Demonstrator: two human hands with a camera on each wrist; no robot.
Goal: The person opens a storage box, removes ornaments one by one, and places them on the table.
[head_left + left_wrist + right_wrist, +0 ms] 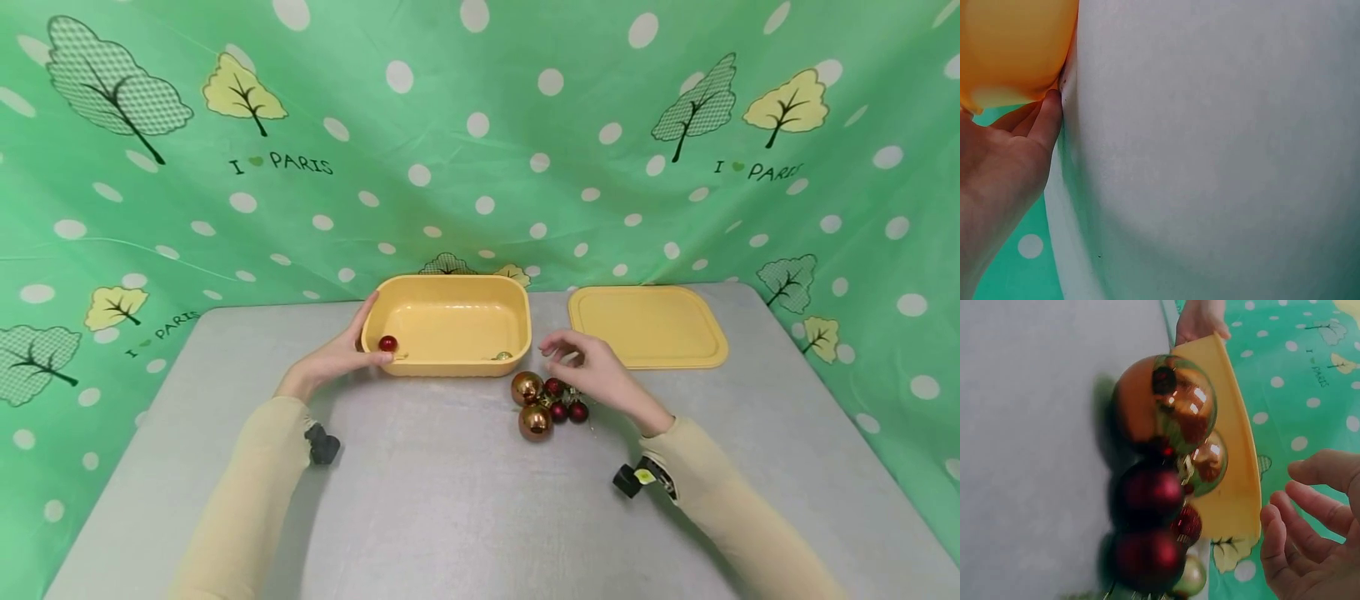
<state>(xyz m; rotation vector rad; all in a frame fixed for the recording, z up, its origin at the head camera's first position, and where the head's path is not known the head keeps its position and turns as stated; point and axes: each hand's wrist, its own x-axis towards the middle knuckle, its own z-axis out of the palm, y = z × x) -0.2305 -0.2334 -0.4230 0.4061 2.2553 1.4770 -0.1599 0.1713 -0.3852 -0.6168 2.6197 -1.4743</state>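
Observation:
A yellow plastic box (450, 367) stands at the back of the table. My left hand (337, 357) grips its left end, thumb over the front rim and fingers along the outer wall. Inside the box lie a shiny red Christmas ball (387, 343) and a small pale gold one (503, 356), partly hidden by the front wall. My right hand (588, 367) hovers right of the box with fingers loosely bent, nothing between them. Below it sit two shiny copper-gold balls (536, 422) and several dark red balls (578, 412). A pale gold-green ball (1190, 577) shows in the right wrist view.
A flat yellow lid (652, 327) lies on the grey table (465, 500), right of the box and behind my right hand. Green dotted cloth (480, 158) with printed trees hangs close behind the box and along both sides.

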